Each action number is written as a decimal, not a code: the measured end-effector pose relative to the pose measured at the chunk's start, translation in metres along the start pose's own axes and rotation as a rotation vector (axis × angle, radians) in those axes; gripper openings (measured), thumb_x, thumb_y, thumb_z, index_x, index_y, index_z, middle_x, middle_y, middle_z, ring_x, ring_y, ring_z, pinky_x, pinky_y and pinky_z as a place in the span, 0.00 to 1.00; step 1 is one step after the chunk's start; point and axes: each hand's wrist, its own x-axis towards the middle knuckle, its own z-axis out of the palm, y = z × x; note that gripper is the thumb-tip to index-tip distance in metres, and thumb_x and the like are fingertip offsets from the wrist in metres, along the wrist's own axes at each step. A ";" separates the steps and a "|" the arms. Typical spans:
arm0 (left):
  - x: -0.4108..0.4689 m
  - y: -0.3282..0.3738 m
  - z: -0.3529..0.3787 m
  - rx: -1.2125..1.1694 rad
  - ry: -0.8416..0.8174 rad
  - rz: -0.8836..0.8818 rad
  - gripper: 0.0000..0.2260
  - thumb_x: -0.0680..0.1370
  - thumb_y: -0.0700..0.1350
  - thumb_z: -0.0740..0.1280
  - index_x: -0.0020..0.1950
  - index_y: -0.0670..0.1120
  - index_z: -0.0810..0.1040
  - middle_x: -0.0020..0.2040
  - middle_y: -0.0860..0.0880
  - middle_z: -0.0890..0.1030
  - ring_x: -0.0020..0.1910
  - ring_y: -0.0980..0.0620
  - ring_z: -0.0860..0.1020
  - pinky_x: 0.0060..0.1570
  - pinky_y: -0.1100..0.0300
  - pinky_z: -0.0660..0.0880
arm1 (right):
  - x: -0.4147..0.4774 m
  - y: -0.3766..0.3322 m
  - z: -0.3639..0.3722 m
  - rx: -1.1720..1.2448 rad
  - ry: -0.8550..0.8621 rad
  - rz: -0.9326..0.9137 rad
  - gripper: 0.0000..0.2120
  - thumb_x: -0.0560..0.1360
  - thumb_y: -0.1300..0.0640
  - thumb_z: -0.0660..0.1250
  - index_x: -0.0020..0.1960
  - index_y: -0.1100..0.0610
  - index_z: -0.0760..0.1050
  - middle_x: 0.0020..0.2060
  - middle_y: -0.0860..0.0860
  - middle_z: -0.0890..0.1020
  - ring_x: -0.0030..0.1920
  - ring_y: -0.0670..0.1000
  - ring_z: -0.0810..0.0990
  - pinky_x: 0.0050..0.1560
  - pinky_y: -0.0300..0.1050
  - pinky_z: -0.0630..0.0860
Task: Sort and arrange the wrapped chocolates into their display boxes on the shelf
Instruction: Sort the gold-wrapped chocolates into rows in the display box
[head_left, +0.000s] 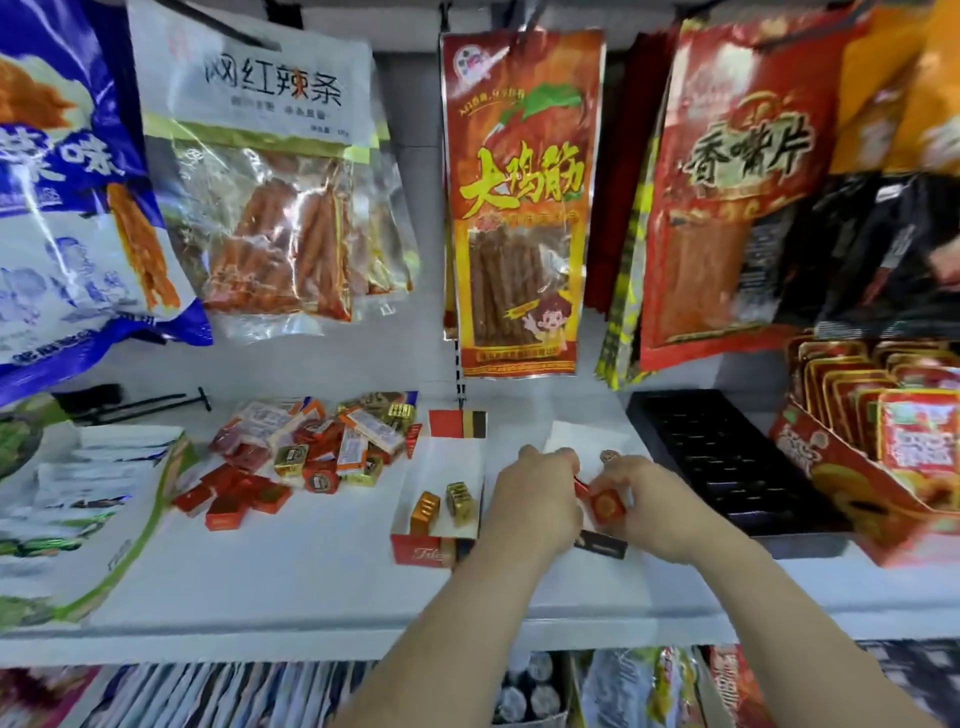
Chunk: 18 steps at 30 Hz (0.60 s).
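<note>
A pile of wrapped chocolates (317, 447), red, gold and orange, lies on the white shelf (311, 571) left of centre. A white display box with a red front (441, 483) holds an orange chocolate (425, 512) and a gold chocolate (460, 500), both upright. Just right of it is a second box (587, 441), mostly hidden by my hands. My right hand (649, 499) grips a red square chocolate (608, 506) over that box. My left hand (535, 493) pinches the chocolate's upper left edge.
A black plastic tray (727, 457) sits to the right, and past it a red carton of snack packs (883, 447). Hanging snack bags (514, 208) crowd the space above. A green-edged carton (88, 509) stands at the left. Black hooks (135, 402) lie at the back left.
</note>
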 end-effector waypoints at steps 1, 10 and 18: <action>0.002 0.002 0.001 0.009 -0.003 0.013 0.17 0.75 0.42 0.67 0.63 0.52 0.74 0.55 0.44 0.73 0.54 0.41 0.77 0.48 0.55 0.72 | 0.000 0.002 -0.003 -0.001 -0.014 0.011 0.11 0.70 0.63 0.68 0.50 0.52 0.81 0.61 0.54 0.78 0.68 0.50 0.72 0.58 0.38 0.71; 0.008 0.006 0.006 -0.267 -0.083 -0.007 0.24 0.72 0.39 0.70 0.66 0.55 0.74 0.59 0.50 0.79 0.57 0.49 0.77 0.54 0.59 0.76 | 0.001 0.007 -0.011 0.157 0.035 0.043 0.25 0.71 0.70 0.63 0.63 0.50 0.73 0.61 0.49 0.76 0.56 0.52 0.77 0.50 0.44 0.78; -0.022 -0.033 -0.047 -0.322 0.200 -0.051 0.19 0.77 0.33 0.63 0.60 0.54 0.79 0.62 0.55 0.77 0.57 0.57 0.75 0.56 0.64 0.73 | -0.001 -0.051 -0.023 0.305 0.222 -0.012 0.15 0.76 0.65 0.62 0.57 0.50 0.78 0.53 0.47 0.80 0.53 0.48 0.79 0.51 0.41 0.74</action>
